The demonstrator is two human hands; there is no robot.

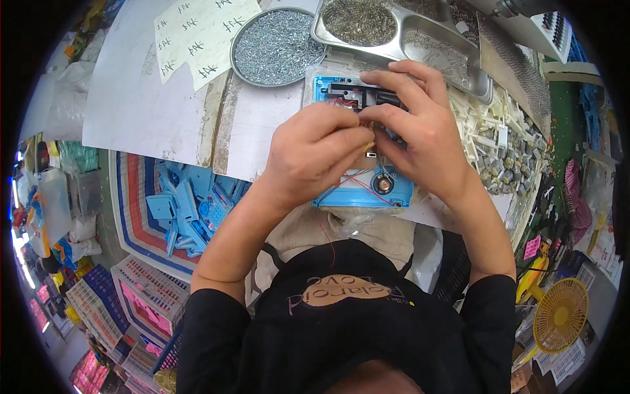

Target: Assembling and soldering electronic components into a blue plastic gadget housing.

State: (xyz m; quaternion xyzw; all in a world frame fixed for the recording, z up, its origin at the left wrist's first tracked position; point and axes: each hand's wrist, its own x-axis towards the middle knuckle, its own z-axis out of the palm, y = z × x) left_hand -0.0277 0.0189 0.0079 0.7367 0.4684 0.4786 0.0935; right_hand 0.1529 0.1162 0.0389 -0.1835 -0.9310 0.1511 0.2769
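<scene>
An opened blue plastic casing (326, 198) lies on the table in front of me. Inside it are a black plastic mechanism (382, 98), red wires (344, 103) and a small round speaker (382, 184) near the close edge. My left hand (308, 154) is closed in a pinch over the casing's middle, with a bit of yellow at its fingertips. From the right, my right hand (426, 131) bends over the casing. Its thumb and index finger close in beside the left fingertips, while another fingertip lies by the black mechanism. Whatever both hands pinch is hidden behind the fingers.
Beyond the casing stand a round tray (233, 62) of small metal pins and a compartmented steel tray (484, 88) with small parts. White plastic and grey metal parts (512, 151) are heaped right. A striped bag (134, 197) of blue plastic pieces (187, 203) sits lower left.
</scene>
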